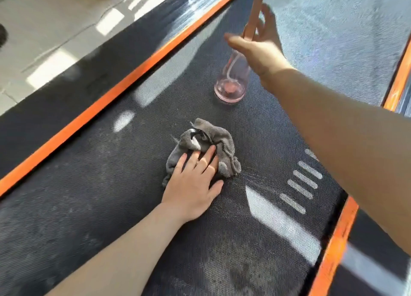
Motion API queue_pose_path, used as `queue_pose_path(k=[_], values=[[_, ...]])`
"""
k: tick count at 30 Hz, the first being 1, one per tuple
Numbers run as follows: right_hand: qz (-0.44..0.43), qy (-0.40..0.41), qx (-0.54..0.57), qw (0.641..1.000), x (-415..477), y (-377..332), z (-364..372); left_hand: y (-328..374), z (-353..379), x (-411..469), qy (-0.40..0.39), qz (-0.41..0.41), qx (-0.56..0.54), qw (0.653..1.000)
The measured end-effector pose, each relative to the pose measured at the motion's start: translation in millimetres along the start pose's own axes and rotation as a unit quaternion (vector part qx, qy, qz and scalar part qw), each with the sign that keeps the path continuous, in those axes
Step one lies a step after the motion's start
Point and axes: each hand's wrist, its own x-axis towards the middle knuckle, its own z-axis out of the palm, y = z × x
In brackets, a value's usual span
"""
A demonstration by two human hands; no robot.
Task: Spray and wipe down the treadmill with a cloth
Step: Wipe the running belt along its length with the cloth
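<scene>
A crumpled grey cloth (213, 146) lies on the black textured treadmill belt (111, 195). My left hand (193, 184) presses flat on the cloth's near side, fingers straight. Farther up the belt, my right hand (260, 46) holds a clear pink spray bottle (233, 82) by its neck, fingers around the orange trigger head. The bottle is tilted, its base toward me, just above or on the belt; I cannot tell which.
Orange stripes (133, 73) run along both sides of the belt, with black side rails (66, 91) outside them. Pale floor (44, 17) with a thin cable lies beyond the left rail. Sunlight patches cross the belt.
</scene>
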Motion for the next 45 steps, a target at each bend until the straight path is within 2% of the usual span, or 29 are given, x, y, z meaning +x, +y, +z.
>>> queue_pose_path(k=[2, 5, 8, 12, 14, 16, 18, 20, 21, 23, 25, 26, 27, 31, 34, 36, 39, 45], values=[[-0.034, 0.018, -0.02, 0.999, 2.7, -4.8, 11.0, -1.7, -1.2, 0.8, 0.003, 0.003, -0.004, 1.0], [-0.037, 0.056, -0.112, 0.991, -10.2, -1.6, 15.6, -5.2, -3.0, 2.2, 0.006, -0.001, -0.008, 1.0], [-0.067, 0.079, -0.108, 0.989, -46.2, 13.7, 8.2, -4.9, -5.0, 2.4, 0.014, -0.012, -0.031, 0.999], [-0.136, 0.076, -0.15, 0.976, -119.8, 37.0, -6.9, 2.7, -11.5, 1.0, 0.078, -0.012, -0.115, 0.99], [-0.107, 0.078, -0.113, 0.985, -159.2, 44.9, -14.1, 6.4, -13.1, -8.0, 0.126, -0.007, -0.182, 0.975], [-0.054, 0.057, -0.022, 0.997, -199.5, 54.8, -16.8, 9.5, -10.8, -23.2, 0.131, -0.015, -0.218, 0.967], [0.035, 0.05, 0.075, 0.995, -240.6, 65.3, -13.5, 13.0, -11.2, -36.9, 0.13, -0.061, -0.256, 0.956], [0.164, 0.067, 0.199, 0.964, -274.6, 78.0, -8.4, 18.3, -21.4, -40.4, 0.116, -0.173, -0.349, 0.914], [0.227, 0.085, 0.26, 0.935, -285.3, 86.2, -5.2, 19.6, -27.3, -37.6, 0.103, -0.236, -0.413, 0.874], [0.316, 0.125, 0.335, 0.879, -299.9, 98.4, -3.0, 23.0, -33.8, -34.4, 0.082, -0.329, -0.558, 0.757], [0.362, 0.141, 0.368, 0.845, -311.1, 103.6, -1.4, 24.4, -34.3, -40.6, 0.06, -0.37, -0.672, 0.638], [0.371, 0.143, 0.387, 0.832, -315.3, 105.1, 0.0, 24.8, -32.8, -45.5, 0.049, -0.372, -0.705, 0.602], [0.375, 0.136, 0.405, 0.823, -317.9, 104.4, 0.4, 25.9, -32.6, -50.2, 0.038, -0.368, -0.726, 0.58], [0.37, 0.108, 0.427, 0.818, -320.2, 106.5, -6.7, 36.0, -37.5, -65.6, 0.02, -0.37, -0.772, 0.517], [0.37, 0.11, 0.43, 0.816, -324.4, 106.9, -9.9, 36.3, -41.0, -75.0, 0.016, -0.344, -0.795, 0.499], [0.389, 0.135, 0.434, 0.801, -329.7, 107.0, -7.9, 35.7, -44.0, -80.6, -0.001, -0.321, -0.814, 0.485], [0.402, 0.145, 0.463, 0.777, -340.6, 108.6, -6.2, 37.7, -48.0, -88.9, -0.022, -0.302, -0.819, 0.488], [0.356, 0.103, 0.448, 0.813, -349.6, 118.6, -28.5, 60.8, -42.6, -94.6, -0.017, -0.324, -0.813, 0.484]])
